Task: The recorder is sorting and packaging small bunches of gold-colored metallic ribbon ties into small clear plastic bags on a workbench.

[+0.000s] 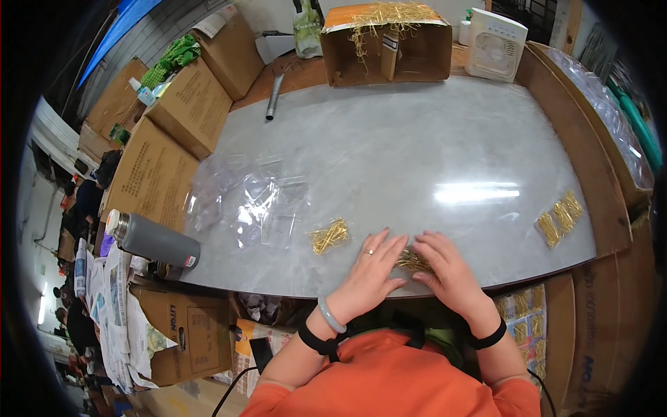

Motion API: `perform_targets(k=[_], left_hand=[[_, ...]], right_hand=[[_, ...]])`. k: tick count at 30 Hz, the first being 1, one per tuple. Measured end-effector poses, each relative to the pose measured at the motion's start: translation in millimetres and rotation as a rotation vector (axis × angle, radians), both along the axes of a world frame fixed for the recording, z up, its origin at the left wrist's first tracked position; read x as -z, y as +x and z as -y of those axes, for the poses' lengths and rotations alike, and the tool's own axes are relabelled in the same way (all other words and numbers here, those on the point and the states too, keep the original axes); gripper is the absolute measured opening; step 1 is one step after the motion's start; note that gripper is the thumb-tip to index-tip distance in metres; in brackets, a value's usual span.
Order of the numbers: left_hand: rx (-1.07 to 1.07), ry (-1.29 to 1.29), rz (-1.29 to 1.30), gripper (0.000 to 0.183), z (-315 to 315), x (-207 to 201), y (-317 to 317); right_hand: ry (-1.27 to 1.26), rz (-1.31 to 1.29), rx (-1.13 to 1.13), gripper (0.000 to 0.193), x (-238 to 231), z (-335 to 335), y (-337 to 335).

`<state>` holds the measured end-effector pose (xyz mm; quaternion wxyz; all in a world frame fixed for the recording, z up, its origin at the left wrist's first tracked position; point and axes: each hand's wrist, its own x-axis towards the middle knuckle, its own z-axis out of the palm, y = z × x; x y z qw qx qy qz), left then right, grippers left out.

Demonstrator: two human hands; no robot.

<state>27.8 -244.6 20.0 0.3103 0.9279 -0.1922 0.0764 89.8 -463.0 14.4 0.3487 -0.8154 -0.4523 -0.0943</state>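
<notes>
Near the front edge of the grey table, a small bundle of thin gold wire-like pieces lies between my two hands. My left hand is beside it, palm down, its fingers stretched out and apart from a grip. My right hand reaches over the bundle's right side with straight fingers, its thumb toward the pieces and partly hiding them. To the left of my left hand rests a transparent packet of gold pieces. Farther left is a loose spread of empty transparent plastic bags. Several filled gold packets lie at the right.
A grey flask lies tilted at the left edge. Cardboard boxes line the left, and a cardboard wall bounds the right. At the back are an open carton topped with gold strands, a white fan and a metal tube.
</notes>
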Motion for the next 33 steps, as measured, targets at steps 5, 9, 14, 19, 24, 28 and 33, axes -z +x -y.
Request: perform_targets(k=[5, 9, 14, 19, 24, 28, 33], left_hand=[[-0.049, -0.113, -0.037, 0.072, 11, 7, -2], [-0.065, -0.097, 0.008, 0.064, 29, 8, 2], [-0.067, -0.041, 0.071, 0.058, 34, 15, 3], [-0.09, 0.035, 0.138, 0.056, 40, 15, 4], [-0.073, -0.025, 0.061, 0.06, 35, 13, 3], [-0.022, -0.062, 0.066, 0.065, 31, 14, 2], [0.02, -0.057, 0.037, 0.07, 25, 13, 3]], right_hand=[[-0.029, -0.133, 0.104, 0.065, -10, 11, -16], [-0.04, -0.195, 0.018, 0.066, -9, 5, -10], [0.261, -0.414, 0.212, 0.064, -8, 12, -15], [0.268, -0.386, 0.304, 0.079, 8, -6, -41], [0.225, -0.434, 0.131, 0.082, -9, -6, -26], [-0.108, -0.111, 0.142, 0.078, -16, 20, -6], [-0.018, -0.076, 0.139, 0.058, 0, 15, 0]])
